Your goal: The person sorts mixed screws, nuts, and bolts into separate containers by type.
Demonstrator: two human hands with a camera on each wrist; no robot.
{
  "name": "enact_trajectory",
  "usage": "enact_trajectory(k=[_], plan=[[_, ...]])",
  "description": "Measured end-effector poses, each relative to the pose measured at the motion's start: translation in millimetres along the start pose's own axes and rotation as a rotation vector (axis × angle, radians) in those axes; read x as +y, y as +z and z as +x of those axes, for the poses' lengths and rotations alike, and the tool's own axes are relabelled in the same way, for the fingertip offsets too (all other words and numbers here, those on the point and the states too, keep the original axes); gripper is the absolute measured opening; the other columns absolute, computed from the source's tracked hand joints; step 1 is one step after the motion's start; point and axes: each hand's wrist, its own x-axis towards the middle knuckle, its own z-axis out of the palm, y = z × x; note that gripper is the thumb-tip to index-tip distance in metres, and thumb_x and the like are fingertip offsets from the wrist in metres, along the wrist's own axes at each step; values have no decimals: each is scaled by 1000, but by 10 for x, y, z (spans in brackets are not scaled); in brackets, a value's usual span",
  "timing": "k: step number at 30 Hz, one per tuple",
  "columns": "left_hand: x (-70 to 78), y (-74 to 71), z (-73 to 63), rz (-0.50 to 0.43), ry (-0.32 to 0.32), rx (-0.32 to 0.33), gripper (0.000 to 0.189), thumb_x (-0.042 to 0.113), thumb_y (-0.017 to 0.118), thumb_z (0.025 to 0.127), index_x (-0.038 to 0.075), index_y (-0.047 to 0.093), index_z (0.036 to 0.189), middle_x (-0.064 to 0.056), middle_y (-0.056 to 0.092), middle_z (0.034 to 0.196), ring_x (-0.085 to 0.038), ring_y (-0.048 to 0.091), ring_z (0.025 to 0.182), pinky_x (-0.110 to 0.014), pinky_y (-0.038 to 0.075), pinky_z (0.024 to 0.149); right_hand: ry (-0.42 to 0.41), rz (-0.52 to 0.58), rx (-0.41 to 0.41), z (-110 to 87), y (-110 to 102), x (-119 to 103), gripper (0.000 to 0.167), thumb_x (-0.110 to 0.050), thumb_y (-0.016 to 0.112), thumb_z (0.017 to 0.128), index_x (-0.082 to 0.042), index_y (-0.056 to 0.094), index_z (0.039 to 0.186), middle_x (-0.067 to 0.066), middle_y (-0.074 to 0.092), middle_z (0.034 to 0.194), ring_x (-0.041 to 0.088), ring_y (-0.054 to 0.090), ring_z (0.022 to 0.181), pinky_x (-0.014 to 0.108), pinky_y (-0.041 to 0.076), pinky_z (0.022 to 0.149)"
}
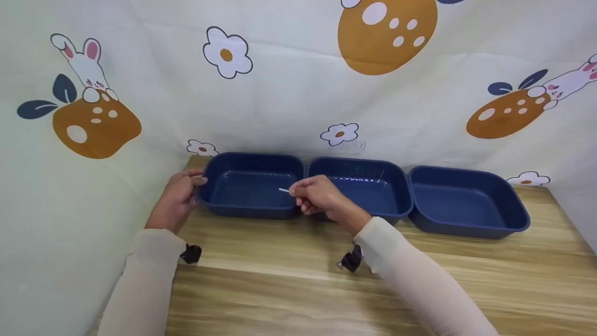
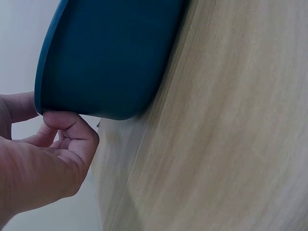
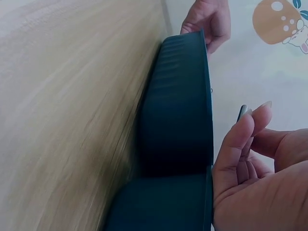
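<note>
At the left end of the row, my left hand (image 1: 175, 198) grips the rim of a dark blue plastic bin (image 1: 252, 211). The left wrist view shows the fingers and thumb of that hand (image 2: 53, 156) on either side of the rim of the bin (image 2: 108, 60). Between thumb and fingertips, my right hand (image 1: 319, 193) pinches a short, thin, pale rod (image 1: 283, 190). It holds the rod over the right part of the left bin. Seen from the right wrist, the rod (image 3: 242, 112) sticks out past the fingertips, with the rest hidden in the hand.
Two more dark blue bins, a middle one (image 1: 364, 196) and a right one (image 1: 468, 205), continue the row on the wooden table (image 1: 261, 284). Behind stands a cloth (image 1: 280, 102) printed with rabbits, flowers and oranges. Black wrist mounts (image 1: 351, 260) hang under the sleeves.
</note>
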Motion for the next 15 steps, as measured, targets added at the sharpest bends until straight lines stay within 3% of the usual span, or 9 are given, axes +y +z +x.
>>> enact_trajectory(k=[9,15], plan=[[0,9,24,-36,6,-3,43,-1,51,94,8,43,136,-2,68,93,-14,62,75,-27,55,65,6,8,11,39,-19,-2,28,-14,62,94,1,66,117,1,55,59,9,49,46,22,47,45],[-4,8,16,-2,-11,16,40,2,51,95,10,45,134,-3,67,107,-15,64,87,-26,54,68,16,39,18,48,-16,5,26,-16,62,95,-3,66,118,1,54,58,10,48,44,24,47,44]])
